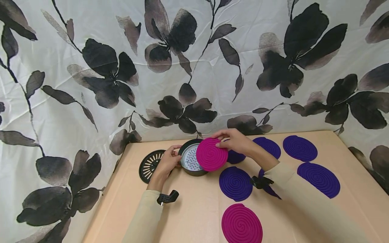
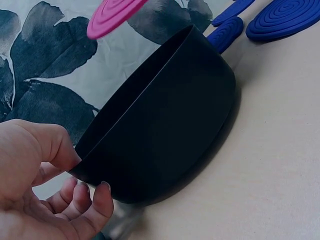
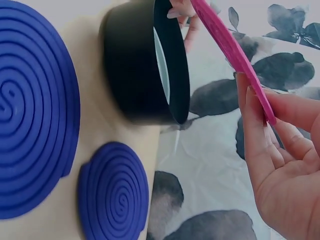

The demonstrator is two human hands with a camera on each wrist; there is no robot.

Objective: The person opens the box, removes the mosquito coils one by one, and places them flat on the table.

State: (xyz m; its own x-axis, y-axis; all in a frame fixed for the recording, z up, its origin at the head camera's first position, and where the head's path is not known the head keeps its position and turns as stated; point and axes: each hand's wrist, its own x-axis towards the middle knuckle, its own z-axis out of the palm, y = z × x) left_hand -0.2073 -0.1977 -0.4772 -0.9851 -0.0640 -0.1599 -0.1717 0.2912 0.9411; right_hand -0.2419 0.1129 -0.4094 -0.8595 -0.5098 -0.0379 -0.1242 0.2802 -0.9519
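Observation:
My right hand [image 1: 237, 143] pinches a pink spiral coaster [image 1: 211, 154] at its edge, between thumb and fingers. The coaster is tilted in the air above the right side of a round black holder [image 2: 165, 120]. With thumb and fingers my left hand [image 1: 165, 165] grips the holder's left rim. In the head view a pale, dotted inner base shows inside the holder, partly covered by the coaster. The right wrist view shows the coaster nearly edge-on, apart from the holder's rim. A black slotted lid [image 1: 149, 167] lies left of the holder, partly behind my left hand.
Several blue spiral coasters [image 1: 235, 183] lie on the right half of the wooden table [image 1: 194, 209], one partly behind my right hand. Another pink coaster [image 1: 242, 223] lies near the front. Behind the table hangs a white floral cloth [image 1: 212, 111].

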